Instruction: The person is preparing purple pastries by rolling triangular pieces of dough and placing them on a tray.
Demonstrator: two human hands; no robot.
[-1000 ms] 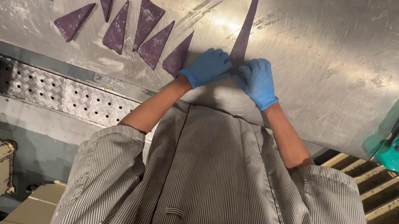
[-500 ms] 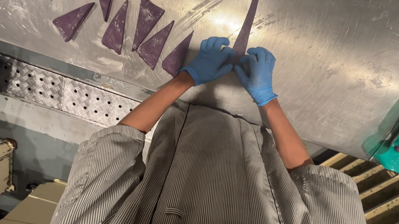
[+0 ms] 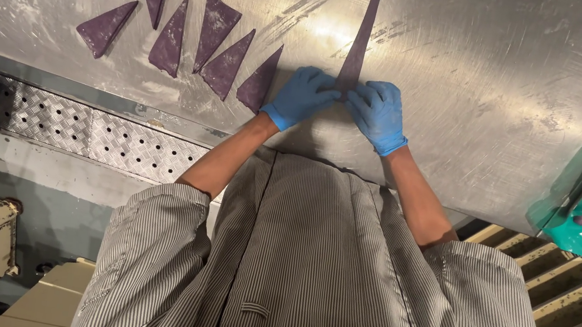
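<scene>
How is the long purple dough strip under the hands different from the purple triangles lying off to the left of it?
The long strip is a narrow, stretched triangle; the triangles on the left are shorter and wider. The left hand and right hand, both in blue gloves, press on the strip's near end; no hand touches the triangles. The strip lies alone; the triangles sit in a loose row. Both are flat purple dough on the steel table.

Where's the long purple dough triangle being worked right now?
In the head view, the long dough triangle lies top centre on the steel table, its wide end under the left hand and right hand.
</scene>
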